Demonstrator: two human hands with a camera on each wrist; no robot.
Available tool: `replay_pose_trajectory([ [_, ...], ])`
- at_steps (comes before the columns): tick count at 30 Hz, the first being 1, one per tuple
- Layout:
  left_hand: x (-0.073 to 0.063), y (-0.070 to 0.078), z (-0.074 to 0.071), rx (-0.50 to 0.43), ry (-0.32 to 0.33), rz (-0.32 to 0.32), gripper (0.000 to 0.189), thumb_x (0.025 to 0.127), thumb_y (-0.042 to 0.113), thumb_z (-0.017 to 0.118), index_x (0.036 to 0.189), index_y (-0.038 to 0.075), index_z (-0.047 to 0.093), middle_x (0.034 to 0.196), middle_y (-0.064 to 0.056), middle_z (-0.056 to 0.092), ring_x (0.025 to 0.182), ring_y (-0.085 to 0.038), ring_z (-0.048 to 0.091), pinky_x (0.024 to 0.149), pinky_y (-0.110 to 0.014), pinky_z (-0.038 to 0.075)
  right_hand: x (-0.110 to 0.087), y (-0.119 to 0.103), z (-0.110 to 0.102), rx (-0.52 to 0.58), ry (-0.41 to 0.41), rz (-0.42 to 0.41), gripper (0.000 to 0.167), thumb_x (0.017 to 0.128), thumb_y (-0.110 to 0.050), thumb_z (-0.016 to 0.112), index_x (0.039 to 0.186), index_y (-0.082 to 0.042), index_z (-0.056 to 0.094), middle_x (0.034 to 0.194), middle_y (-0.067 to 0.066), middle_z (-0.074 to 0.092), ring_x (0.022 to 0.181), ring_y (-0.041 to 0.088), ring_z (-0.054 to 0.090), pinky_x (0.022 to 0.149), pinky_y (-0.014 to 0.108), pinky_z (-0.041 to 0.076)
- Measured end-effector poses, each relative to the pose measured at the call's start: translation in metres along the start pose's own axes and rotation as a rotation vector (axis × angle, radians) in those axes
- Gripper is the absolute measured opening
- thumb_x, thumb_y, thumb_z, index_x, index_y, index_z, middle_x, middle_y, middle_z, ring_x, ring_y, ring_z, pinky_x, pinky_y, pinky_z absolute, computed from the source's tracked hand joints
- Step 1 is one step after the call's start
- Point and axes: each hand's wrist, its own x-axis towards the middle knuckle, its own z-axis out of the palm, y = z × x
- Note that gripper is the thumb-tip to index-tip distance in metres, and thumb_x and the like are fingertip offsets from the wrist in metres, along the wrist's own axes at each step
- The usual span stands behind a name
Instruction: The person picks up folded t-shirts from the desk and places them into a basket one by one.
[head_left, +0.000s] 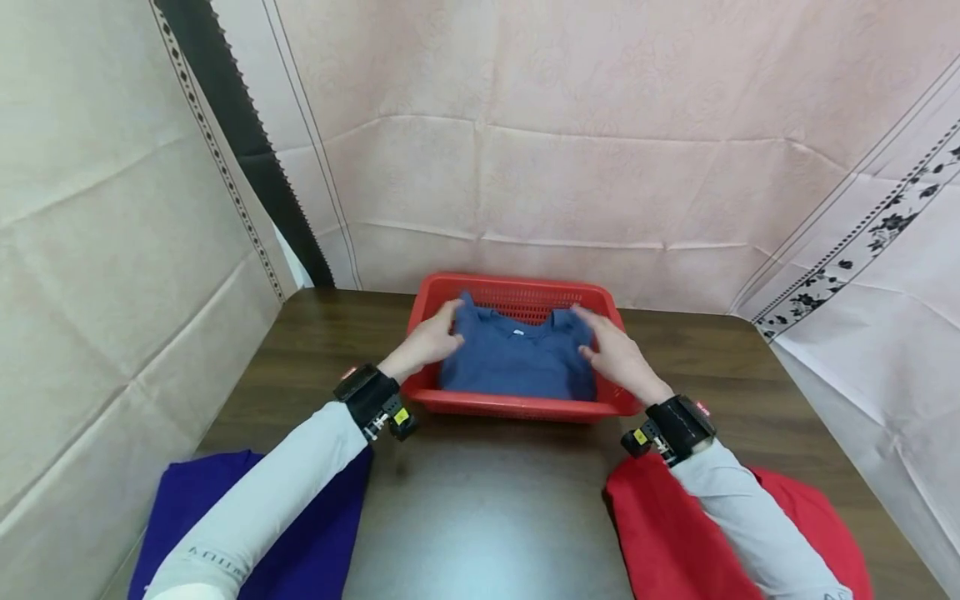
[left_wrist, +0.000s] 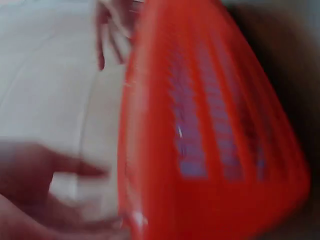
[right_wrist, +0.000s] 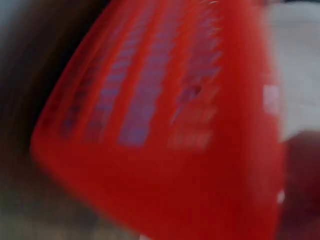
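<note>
A folded blue shirt (head_left: pixel 517 358) lies inside a red plastic basket (head_left: pixel 517 406), its collar and small white label facing up. My left hand (head_left: pixel 429 340) reaches over the basket's left side, fingers extended and thumb apart, fingertips right at the shirt's left shoulder. On the opposite side my right hand (head_left: pixel 618 354) hovers over the rim with its fingers loosely stretched toward the right shoulder. In the left wrist view, blurred fingers (left_wrist: pixel 75 167) stand beside the rim with nothing between them. The right wrist view is mostly filled by the slotted basket wall (right_wrist: pixel 145 185), blue cloth showing through.
A dark blue folded cloth (head_left: pixel 315 517) lies on the wooden table (head_left: pixel 337 333) under my left forearm. Red cloth (head_left: pixel 660 525) lies under the right forearm. Pale patterned sheets (head_left: pixel 562 183) hang behind the basket and along both sides.
</note>
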Motion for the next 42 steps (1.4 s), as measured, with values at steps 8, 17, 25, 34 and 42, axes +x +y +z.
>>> replay_pose_trajectory([
  [8,-0.005,0.000,0.020,0.764,-0.402,-0.061,0.054,0.104,0.022,0.056,0.156,0.025,0.041,0.159,-0.012,0.041,0.150,-0.034,0.031,0.122,-0.061,0.012,-0.002,-0.007,0.023,-0.145,-0.568,-0.016,0.057,0.101,-0.008,0.058,0.155,-0.022,0.044,0.163,0.028,0.023,0.145,0.050,0.029,0.087,0.038,0.050],
  [17,-0.013,0.005,0.016,0.817,-0.243,0.019,0.038,0.102,0.024,0.062,0.140,0.019,0.063,0.136,-0.011,0.064,0.127,-0.032,0.057,0.110,-0.054,0.040,-0.001,-0.012,0.027,-0.102,-0.371,-0.049,0.046,0.097,-0.014,0.068,0.142,-0.016,0.061,0.142,0.020,0.057,0.104,0.032,0.064,0.081,0.036,0.054],
  [25,-0.070,0.021,0.000,0.620,0.436,0.344,0.018,0.099,0.031,0.067,0.095,0.015,0.075,0.065,0.003,0.059,0.053,-0.011,0.049,0.042,-0.026,0.035,-0.035,-0.086,0.037,-0.004,0.353,-0.225,0.023,0.101,-0.031,0.065,0.082,-0.017,0.066,0.062,-0.007,0.059,0.051,0.001,0.046,0.046,0.023,0.031],
  [34,-0.176,-0.048,-0.016,0.643,0.819,0.213,0.022,0.096,0.028,0.068,0.078,0.016,0.065,0.051,0.000,0.047,0.039,-0.022,0.041,0.034,-0.033,0.023,-0.061,-0.160,0.102,0.148,0.202,-0.289,0.045,0.103,-0.041,0.058,0.063,-0.022,0.048,0.054,-0.017,0.033,0.050,-0.004,0.030,0.052,0.017,0.027],
  [42,-0.279,-0.151,-0.030,0.559,0.825,-0.236,0.014,0.095,0.022,0.068,0.094,0.008,0.071,0.086,-0.025,0.069,0.058,-0.059,0.055,0.038,-0.058,0.033,-0.061,-0.185,0.163,0.736,-0.351,0.016,0.035,0.103,-0.027,0.060,0.125,0.000,0.069,0.097,0.009,0.077,0.079,0.024,0.076,0.061,0.033,0.061],
])
